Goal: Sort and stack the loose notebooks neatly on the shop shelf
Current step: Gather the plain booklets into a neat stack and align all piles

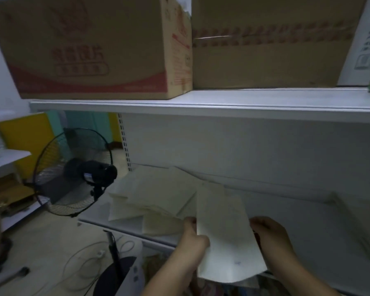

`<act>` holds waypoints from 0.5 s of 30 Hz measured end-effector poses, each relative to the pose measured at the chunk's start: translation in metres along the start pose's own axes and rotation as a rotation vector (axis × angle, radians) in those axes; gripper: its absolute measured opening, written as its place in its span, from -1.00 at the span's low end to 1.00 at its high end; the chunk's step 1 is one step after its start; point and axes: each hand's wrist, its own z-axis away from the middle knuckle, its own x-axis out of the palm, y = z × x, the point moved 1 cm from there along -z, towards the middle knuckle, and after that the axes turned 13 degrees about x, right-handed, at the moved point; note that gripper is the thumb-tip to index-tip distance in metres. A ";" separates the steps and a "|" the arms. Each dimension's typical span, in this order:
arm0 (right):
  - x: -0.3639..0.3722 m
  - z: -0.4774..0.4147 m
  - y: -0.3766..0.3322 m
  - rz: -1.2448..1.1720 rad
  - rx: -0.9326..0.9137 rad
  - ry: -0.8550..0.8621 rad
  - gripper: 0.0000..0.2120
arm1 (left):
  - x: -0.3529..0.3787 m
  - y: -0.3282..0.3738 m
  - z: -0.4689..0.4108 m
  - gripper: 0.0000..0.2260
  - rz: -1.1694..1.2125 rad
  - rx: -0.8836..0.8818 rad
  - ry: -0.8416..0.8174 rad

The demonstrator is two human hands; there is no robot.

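Item: notebook (224,231), over the front edge of the shelf (297,206), gripped by my left hand (193,237) at 9 o'clock, my right hand (269,233) at 3. Handling: square edges, then lay flush on loose pile (154,197), 10 o'clock.

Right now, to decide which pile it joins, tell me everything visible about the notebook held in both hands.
The notebook is thin, pale cream and rectangular, with a plain paper-like cover; a bluish mark near its lower end is too blurred to read. It is held lengthwise, tilted, over the front edge of the lower shelf. The left hand grips its left edge, the right hand its right edge. Its far end overlaps the loose pile of similar notebooks; contact is unclear.
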 end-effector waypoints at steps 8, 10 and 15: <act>0.102 -0.037 -0.041 0.122 0.035 -0.163 -0.90 | -0.136 0.006 0.013 -0.58 0.271 0.151 0.397; 0.127 -0.058 -0.049 0.386 -0.040 -0.108 -0.64 | -0.165 0.003 0.012 -0.56 0.312 0.164 0.451; 0.168 -0.078 -0.067 0.643 -0.062 -0.050 0.05 | -0.195 0.005 0.000 -0.60 0.366 0.206 0.456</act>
